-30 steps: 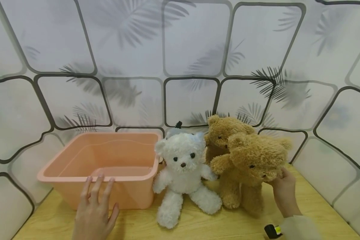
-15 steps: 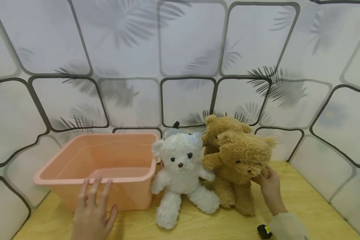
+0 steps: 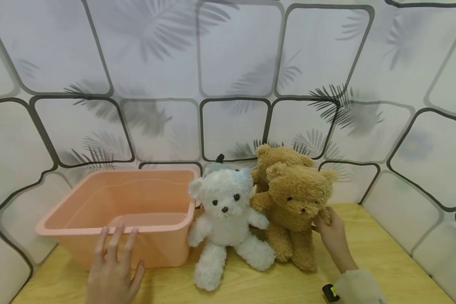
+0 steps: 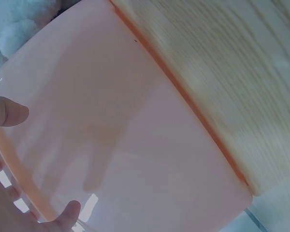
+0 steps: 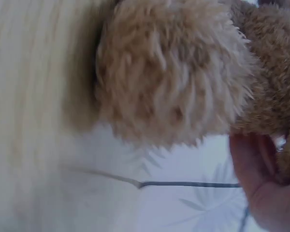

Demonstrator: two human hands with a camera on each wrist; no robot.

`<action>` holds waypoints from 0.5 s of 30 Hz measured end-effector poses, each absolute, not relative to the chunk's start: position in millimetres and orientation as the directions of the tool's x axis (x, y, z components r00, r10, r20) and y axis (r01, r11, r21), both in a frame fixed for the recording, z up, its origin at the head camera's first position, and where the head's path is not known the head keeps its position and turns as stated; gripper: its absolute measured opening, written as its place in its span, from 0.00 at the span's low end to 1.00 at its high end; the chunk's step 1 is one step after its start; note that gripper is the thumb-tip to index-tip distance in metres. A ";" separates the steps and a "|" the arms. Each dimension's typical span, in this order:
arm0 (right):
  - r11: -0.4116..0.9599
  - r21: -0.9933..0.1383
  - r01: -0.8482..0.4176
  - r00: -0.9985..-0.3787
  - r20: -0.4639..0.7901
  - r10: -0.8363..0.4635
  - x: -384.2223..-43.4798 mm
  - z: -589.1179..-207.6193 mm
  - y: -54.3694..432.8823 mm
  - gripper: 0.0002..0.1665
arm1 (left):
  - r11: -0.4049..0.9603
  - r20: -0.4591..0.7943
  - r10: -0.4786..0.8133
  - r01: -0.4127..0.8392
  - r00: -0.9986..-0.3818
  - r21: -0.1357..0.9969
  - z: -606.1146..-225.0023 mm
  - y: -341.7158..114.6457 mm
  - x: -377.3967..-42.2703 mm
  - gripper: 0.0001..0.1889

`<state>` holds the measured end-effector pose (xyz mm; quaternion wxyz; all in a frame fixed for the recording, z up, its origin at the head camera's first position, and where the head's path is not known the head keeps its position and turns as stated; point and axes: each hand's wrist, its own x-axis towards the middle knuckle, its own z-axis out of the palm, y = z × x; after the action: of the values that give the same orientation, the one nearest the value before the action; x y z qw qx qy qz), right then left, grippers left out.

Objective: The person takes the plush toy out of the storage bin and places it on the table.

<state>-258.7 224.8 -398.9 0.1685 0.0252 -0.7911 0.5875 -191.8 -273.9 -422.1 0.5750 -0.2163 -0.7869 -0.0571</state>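
Note:
My right hand grips the front brown teddy bear by its arm, at the bear's side. In the right wrist view, a furry foot fills the middle, and the thumb is against the bear's body. My left hand rests its straight fingertips on the near rim of a pink plastic bin. The left wrist view has the thumb spread away over the bin's outer wall. A white teddy bear sits upright between the bin and the brown bears.
Another brown teddy bear stands behind the front one, partly hidden. A greyish thing with a black tip shows behind the white bear. The wooden table meets a patterned curtain at the back and sides.
My right hand has moved left with the front brown bear, closer to the white bear. The left hand stays at the bin's rim. The head view has shifted slightly.

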 end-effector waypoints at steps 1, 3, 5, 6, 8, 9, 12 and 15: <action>0.368 -0.898 -0.240 -0.938 0.312 0.149 -258.1 -397.6 222.7 0.27 | 0.897 0.928 0.283 0.409 -0.242 -0.167 -421.4 -274.5 -191.9 0.32; 0.458 -0.856 -0.239 -0.935 0.330 0.131 -257.1 -394.7 219.2 0.29 | 0.890 0.926 0.294 0.422 -0.237 -0.175 -420.8 -275.3 -192.4 0.32; 0.504 -0.829 -0.241 -0.933 0.341 0.116 -256.1 -391.9 217.1 0.32 | 0.888 0.927 0.299 0.422 -0.227 -0.183 -420.7 -275.6 -193.1 0.32; 0.512 -0.824 -0.242 -0.933 0.343 0.110 -256.1 -390.8 216.8 0.33 | 0.888 0.928 0.299 0.421 -0.221 -0.185 -420.9 -275.5 -193.5 0.32; 0.508 -0.826 -0.243 -0.935 0.340 0.105 -254.7 -389.1 217.7 0.34 | 0.887 0.931 0.297 0.424 -0.213 -0.186 -421.6 -275.6 -194.1 0.31; 0.503 -0.829 -0.243 -0.935 0.338 0.105 -253.7 -388.3 218.8 0.34 | 0.886 0.932 0.296 0.424 -0.210 -0.186 -422.1 -275.5 -194.4 0.31; 0.457 -0.850 -0.261 -0.934 0.342 0.102 -252.6 -388.0 223.9 0.34 | 0.885 0.934 0.293 0.427 -0.203 -0.185 -423.3 -275.5 -195.0 0.31; 0.415 -0.861 -0.294 -0.929 0.360 0.090 -253.0 -388.6 228.6 0.34 | 0.887 0.934 0.289 0.425 -0.209 -0.180 -424.1 -275.9 -194.6 0.31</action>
<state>-253.0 228.6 -388.6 0.1785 0.0620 -0.8220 0.5372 -194.6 -275.9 -424.1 0.5854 -0.2303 -0.7752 -0.0579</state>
